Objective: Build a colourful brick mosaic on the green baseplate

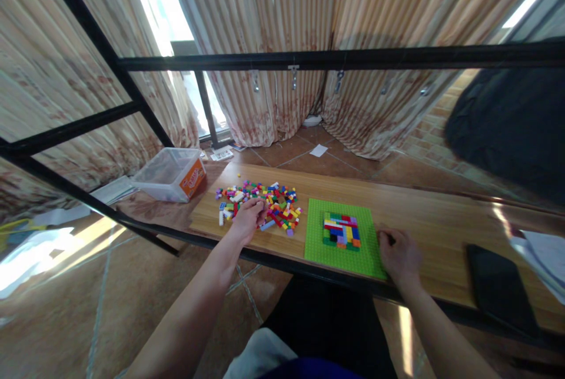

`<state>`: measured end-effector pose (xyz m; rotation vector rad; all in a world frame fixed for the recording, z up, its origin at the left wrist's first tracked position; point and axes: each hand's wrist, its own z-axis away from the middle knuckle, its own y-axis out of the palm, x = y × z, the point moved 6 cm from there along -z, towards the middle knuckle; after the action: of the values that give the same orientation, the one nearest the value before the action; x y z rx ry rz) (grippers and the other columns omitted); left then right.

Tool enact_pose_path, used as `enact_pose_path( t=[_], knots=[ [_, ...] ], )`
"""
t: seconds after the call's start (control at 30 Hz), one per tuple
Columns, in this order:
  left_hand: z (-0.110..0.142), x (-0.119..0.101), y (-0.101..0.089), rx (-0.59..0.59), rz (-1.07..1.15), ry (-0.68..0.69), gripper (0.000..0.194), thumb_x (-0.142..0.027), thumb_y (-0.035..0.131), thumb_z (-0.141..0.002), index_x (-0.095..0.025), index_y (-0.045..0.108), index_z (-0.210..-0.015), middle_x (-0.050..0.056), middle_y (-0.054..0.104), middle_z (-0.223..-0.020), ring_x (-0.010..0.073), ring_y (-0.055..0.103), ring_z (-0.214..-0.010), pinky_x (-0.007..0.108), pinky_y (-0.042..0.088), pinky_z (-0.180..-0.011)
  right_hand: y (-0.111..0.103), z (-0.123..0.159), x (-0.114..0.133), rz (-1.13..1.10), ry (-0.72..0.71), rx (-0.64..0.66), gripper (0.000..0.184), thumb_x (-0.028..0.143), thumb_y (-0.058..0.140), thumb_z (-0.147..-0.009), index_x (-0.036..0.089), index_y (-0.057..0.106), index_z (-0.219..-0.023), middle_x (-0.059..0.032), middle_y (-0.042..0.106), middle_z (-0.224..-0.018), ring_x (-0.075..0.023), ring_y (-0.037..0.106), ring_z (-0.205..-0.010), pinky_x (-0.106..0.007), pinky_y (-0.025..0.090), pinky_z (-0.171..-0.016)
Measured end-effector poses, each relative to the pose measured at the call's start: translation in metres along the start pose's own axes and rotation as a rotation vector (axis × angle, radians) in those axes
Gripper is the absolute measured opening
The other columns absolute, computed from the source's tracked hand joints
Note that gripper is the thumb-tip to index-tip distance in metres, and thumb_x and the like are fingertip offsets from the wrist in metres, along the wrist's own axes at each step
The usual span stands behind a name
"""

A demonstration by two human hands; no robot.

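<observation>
A green baseplate (326,214) lies on the wooden table (424,214) in front of me, with a block of coloured bricks (341,230) built on it. To its left is a loose pile of small coloured bricks (273,198). My left hand (248,219) rests in that pile with its fingers curled over the bricks; what they hold is hidden. At the baseplate's right edge sits my right hand (399,255), fingers curled, pressing on the plate's corner.
A clear plastic box with an orange label (172,174) stands at the table's left end. A dark flat object (498,288) and white papers (542,255) lie at the right. A black metal frame (335,59) crosses above the table; curtains hang behind.
</observation>
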<state>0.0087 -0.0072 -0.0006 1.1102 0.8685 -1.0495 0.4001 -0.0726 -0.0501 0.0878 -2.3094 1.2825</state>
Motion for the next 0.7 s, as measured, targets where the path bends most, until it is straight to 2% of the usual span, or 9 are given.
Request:
enact_pose_path(
  t=[0.17,0.4,0.7],
  knots=[
    [0.003,-0.002,0.002,0.004,-0.03,-0.048,0.014,-0.027,0.06,-0.075,-0.016,0.051,-0.074,-0.006,0.045,-0.057,0.0013,0.029,-0.038,0.014,0.018,-0.037,-0.001,0.0,0.001,-0.039,0.007,-0.01,0.034,0.034,0.044,-0.08,0.014,0.071,-0.082,-0.0124,0.066,-0.087,-0.0213,0.054,-0.075,-0.034,0.041,-0.07],
    [0.001,-0.002,0.001,-0.058,-0.115,-0.067,0.018,-0.032,0.056,-0.079,-0.018,0.046,-0.072,-0.009,0.037,-0.051,0.0021,0.022,-0.035,0.015,0.014,-0.036,-0.001,0.0,0.0,-0.016,0.003,0.011,0.034,0.033,0.043,-0.08,0.014,0.071,-0.082,-0.0125,0.066,-0.089,-0.0221,0.055,-0.077,-0.034,0.042,-0.071],
    [-0.03,0.012,-0.009,-0.165,-0.327,-0.088,0.019,-0.03,0.055,-0.081,-0.015,0.059,-0.071,-0.007,0.039,-0.043,0.0057,0.026,-0.034,0.02,0.017,-0.038,-0.002,0.001,0.002,-0.028,0.006,-0.005,0.033,0.032,0.043,-0.081,0.015,0.071,-0.082,-0.0122,0.066,-0.087,-0.0224,0.055,-0.077,-0.035,0.042,-0.072]
  ],
)
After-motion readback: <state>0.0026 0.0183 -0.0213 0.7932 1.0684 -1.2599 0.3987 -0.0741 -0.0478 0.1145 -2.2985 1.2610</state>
